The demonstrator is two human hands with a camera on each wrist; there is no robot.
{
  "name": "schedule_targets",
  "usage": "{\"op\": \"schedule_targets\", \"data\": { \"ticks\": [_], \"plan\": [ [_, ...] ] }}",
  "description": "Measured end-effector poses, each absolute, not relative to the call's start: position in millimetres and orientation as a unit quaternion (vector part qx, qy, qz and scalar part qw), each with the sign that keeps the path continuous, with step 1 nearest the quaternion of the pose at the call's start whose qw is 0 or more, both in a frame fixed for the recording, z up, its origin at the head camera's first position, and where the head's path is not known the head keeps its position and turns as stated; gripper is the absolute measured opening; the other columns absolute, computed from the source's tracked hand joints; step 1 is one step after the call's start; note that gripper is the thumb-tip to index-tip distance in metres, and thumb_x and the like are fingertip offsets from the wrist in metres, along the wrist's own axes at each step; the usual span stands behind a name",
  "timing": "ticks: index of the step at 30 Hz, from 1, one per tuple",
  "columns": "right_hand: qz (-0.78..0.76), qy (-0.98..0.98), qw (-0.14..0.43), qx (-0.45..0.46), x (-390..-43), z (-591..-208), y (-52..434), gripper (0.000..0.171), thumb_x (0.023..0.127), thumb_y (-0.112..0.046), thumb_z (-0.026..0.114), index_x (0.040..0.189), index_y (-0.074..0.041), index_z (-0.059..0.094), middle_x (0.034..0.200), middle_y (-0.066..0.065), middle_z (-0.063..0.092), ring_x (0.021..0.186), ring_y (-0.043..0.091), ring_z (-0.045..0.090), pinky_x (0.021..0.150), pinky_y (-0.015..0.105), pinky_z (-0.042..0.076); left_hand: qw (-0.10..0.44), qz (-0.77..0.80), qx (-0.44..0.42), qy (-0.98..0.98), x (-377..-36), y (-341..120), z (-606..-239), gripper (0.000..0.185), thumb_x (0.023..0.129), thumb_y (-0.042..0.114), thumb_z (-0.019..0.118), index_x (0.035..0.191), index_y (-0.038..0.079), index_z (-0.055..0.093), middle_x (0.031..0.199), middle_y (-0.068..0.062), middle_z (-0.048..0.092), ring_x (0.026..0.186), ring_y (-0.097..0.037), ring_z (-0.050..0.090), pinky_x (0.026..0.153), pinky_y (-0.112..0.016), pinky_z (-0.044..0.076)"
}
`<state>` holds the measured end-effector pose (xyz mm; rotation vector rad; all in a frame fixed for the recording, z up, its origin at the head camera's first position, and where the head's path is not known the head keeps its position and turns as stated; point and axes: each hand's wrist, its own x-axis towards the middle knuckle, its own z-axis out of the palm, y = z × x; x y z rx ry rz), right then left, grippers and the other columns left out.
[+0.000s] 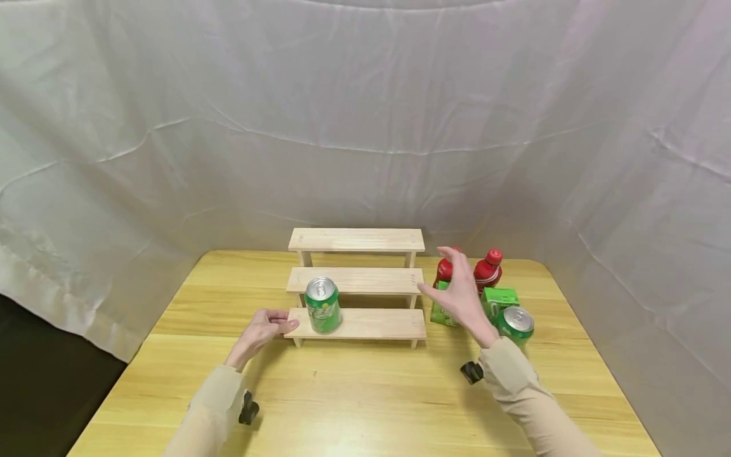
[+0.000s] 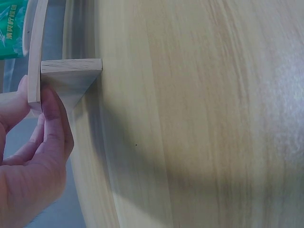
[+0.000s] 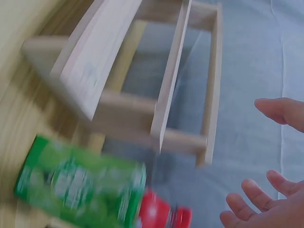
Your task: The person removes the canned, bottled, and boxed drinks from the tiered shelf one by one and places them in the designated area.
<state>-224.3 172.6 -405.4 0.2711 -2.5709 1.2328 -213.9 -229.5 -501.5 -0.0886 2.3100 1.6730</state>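
Wooden shelf point(image 1: 356, 324): left hand point(image 1: 264, 329) pinches its lowest step's end; right hand point(image 1: 460, 296) hovers, fingers spread.

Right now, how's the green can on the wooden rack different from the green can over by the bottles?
The can on the rack stands on the bottom step of the rack, beside the left hand. The other can stands on the table, behind the right hand's sleeve, next to the green cartons. Both are green, upright, silver-topped.
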Motion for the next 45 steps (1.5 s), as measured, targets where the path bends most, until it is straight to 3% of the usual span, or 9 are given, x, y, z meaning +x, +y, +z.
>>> {"op": "schedule_targets", "data": {
  "ticks": [15, 29, 37, 45],
  "plan": [
    [0.483, -0.855, 0.041, 0.181, -229.8, -417.6, 73.5, 0.084, 0.076, -0.018, 0.087, 0.146, -0.005, 0.042, 0.147, 0.019, 0.049, 0.139, 0.037, 0.044, 0.117, 0.055, 0.038, 0.142, 0.576, -0.026, 0.805, -214.8, -231.5, -504.4, 0.044, 0.094, 0.012, 0.069, 0.123, -0.019, 0.055, 0.106, -0.018, 0.069, 0.090, -0.015, 0.065, 0.086, -0.029, 0.058],
    [0.498, -0.834, -0.035, 0.234, -231.1, -436.4, 22.1, 0.084, 0.078, -0.025, 0.087, 0.146, -0.007, 0.041, 0.148, 0.016, 0.049, 0.138, 0.033, 0.046, 0.116, 0.054, 0.040, 0.145, 0.572, -0.020, 0.807, -214.3, -231.5, -506.0, 0.045, 0.095, 0.012, 0.068, 0.124, -0.019, 0.054, 0.108, -0.019, 0.069, 0.090, -0.015, 0.065, 0.089, -0.033, 0.059],
    [0.510, -0.825, -0.043, 0.241, -232.6, -442.9, 9.6, 0.078, 0.077, -0.019, 0.087, 0.141, -0.006, 0.044, 0.137, 0.014, 0.054, 0.120, 0.028, 0.056, 0.104, 0.046, 0.049, 0.150, 0.578, -0.013, 0.802, -215.0, -231.9, -506.0, 0.044, 0.095, 0.012, 0.068, 0.123, -0.018, 0.055, 0.105, -0.016, 0.070, 0.088, -0.014, 0.066, 0.088, -0.031, 0.058],
    [0.518, -0.820, -0.031, 0.241, -232.0, -444.4, 5.4, 0.072, 0.077, -0.016, 0.087, 0.136, -0.006, 0.046, 0.131, 0.013, 0.058, 0.118, 0.027, 0.059, 0.104, 0.045, 0.051, 0.149, 0.585, -0.014, 0.797, -215.4, -231.5, -506.5, 0.042, 0.095, 0.011, 0.067, 0.122, -0.019, 0.055, 0.103, -0.015, 0.071, 0.087, -0.012, 0.065, 0.085, -0.027, 0.057]
  ]
}}
